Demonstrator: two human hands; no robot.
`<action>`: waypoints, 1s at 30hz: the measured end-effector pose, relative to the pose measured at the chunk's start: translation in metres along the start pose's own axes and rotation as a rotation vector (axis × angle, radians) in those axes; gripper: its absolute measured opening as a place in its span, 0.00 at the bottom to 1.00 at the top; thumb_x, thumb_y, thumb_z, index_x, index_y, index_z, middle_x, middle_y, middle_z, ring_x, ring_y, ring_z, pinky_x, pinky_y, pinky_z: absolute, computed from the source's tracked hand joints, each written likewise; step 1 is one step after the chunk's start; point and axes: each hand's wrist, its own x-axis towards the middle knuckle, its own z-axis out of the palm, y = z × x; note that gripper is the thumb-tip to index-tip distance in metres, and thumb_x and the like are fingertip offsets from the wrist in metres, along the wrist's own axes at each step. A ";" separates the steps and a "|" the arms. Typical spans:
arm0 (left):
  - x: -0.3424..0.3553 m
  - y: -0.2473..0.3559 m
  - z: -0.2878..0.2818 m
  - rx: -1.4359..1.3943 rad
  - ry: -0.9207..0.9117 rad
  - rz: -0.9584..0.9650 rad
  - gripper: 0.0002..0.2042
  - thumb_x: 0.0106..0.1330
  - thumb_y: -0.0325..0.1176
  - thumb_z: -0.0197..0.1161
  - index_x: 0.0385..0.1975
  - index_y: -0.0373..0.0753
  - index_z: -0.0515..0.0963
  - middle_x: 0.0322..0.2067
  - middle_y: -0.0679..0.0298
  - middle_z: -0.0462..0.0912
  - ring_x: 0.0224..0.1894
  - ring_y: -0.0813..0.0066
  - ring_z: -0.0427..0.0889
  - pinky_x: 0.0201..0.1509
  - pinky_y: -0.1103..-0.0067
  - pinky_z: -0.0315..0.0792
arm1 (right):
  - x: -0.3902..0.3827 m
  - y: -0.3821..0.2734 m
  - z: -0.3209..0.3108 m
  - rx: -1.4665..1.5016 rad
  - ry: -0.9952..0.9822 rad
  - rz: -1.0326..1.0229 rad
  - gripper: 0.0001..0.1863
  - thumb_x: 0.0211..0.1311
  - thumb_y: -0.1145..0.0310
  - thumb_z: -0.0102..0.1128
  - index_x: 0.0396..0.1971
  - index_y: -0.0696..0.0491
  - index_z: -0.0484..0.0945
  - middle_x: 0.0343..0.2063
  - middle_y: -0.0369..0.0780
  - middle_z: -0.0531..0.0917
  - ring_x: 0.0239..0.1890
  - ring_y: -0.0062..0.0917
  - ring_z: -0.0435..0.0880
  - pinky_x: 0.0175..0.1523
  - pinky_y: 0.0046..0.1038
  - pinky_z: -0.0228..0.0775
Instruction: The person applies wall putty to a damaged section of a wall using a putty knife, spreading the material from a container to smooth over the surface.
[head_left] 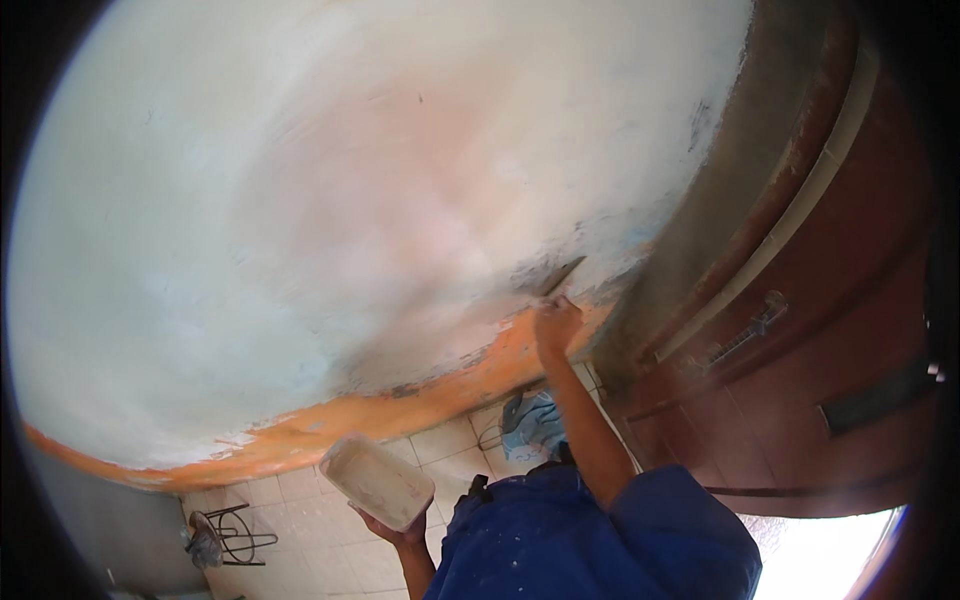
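Observation:
My left hand (403,535) holds a rectangular pale plastic tub (357,497) from below, its fingers round the lower end. Whitish residue coats the inside of the tub, which is tilted toward me. My right hand (557,325) is closed round a putty knife (564,276). The knife's dark blade lies at or very near the wall (250,220), low on its right side; whether it touches, I cannot tell. Most of the wall is covered in whitish filler with a pinkish area, and grey scuffed patches show round the blade.
An orange painted band (400,407) runs along the wall's foot above the tiled floor (300,535). A reddish-brown door (720,420) stands at the right. A light blue cloth or bag (535,425) lies beyond my right arm. A metal-framed stool (245,540) stands at the lower left.

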 end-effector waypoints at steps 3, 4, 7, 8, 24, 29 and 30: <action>0.002 -0.004 0.014 -0.007 -0.044 0.011 0.29 0.64 0.56 0.41 0.59 0.44 0.55 0.51 0.60 0.65 0.50 0.61 0.68 0.46 0.63 0.71 | -0.030 -0.050 0.022 -0.039 -0.082 -0.174 0.12 0.50 0.67 0.53 0.22 0.62 0.77 0.11 0.49 0.74 0.13 0.37 0.74 0.21 0.34 0.65; 0.000 -0.006 0.018 -0.013 -0.054 0.013 0.28 0.64 0.54 0.43 0.59 0.44 0.55 0.51 0.59 0.65 0.50 0.62 0.69 0.45 0.64 0.72 | -0.047 -0.072 0.017 0.033 -0.152 -0.189 0.13 0.50 0.67 0.53 0.30 0.62 0.77 0.11 0.49 0.74 0.13 0.37 0.74 0.21 0.33 0.65; 0.008 -0.015 0.011 0.199 -0.040 0.110 0.29 0.60 0.44 0.54 0.59 0.42 0.54 0.51 0.59 0.65 0.49 0.63 0.70 0.44 0.68 0.74 | -0.091 -0.113 0.000 0.248 -0.297 -0.324 0.19 0.50 0.70 0.53 0.43 0.60 0.74 0.15 0.50 0.74 0.16 0.40 0.76 0.22 0.34 0.66; 0.008 -0.017 0.016 0.237 -0.044 0.122 0.30 0.58 0.41 0.58 0.59 0.42 0.54 0.51 0.58 0.65 0.48 0.64 0.71 0.44 0.70 0.75 | -0.100 -0.113 -0.004 0.283 -0.369 -0.400 0.17 0.50 0.69 0.54 0.42 0.59 0.75 0.17 0.50 0.75 0.17 0.40 0.77 0.23 0.33 0.67; -0.001 -0.033 -0.014 0.666 0.000 0.357 0.48 0.32 0.36 0.77 0.57 0.37 0.55 0.49 0.58 0.66 0.46 0.66 0.72 0.45 0.71 0.74 | -0.044 0.016 -0.081 1.178 -0.454 0.581 0.06 0.53 0.78 0.53 0.33 0.59 0.73 0.30 0.40 0.78 0.34 0.26 0.79 0.38 0.32 0.77; -0.022 -0.030 0.056 0.178 0.181 0.064 0.48 0.32 0.37 0.78 0.57 0.38 0.55 0.48 0.59 0.66 0.45 0.68 0.72 0.45 0.72 0.74 | -0.023 0.048 -0.040 0.700 -0.208 0.834 0.04 0.52 0.80 0.51 0.30 0.60 0.72 0.28 0.41 0.76 0.31 0.28 0.79 0.37 0.34 0.77; -0.023 -0.031 0.060 0.169 0.187 0.063 0.48 0.32 0.37 0.78 0.57 0.38 0.55 0.48 0.59 0.66 0.45 0.68 0.72 0.45 0.72 0.74 | -0.019 0.050 -0.030 0.765 -0.218 0.865 0.04 0.52 0.80 0.50 0.29 0.61 0.71 0.28 0.42 0.76 0.31 0.29 0.79 0.37 0.35 0.77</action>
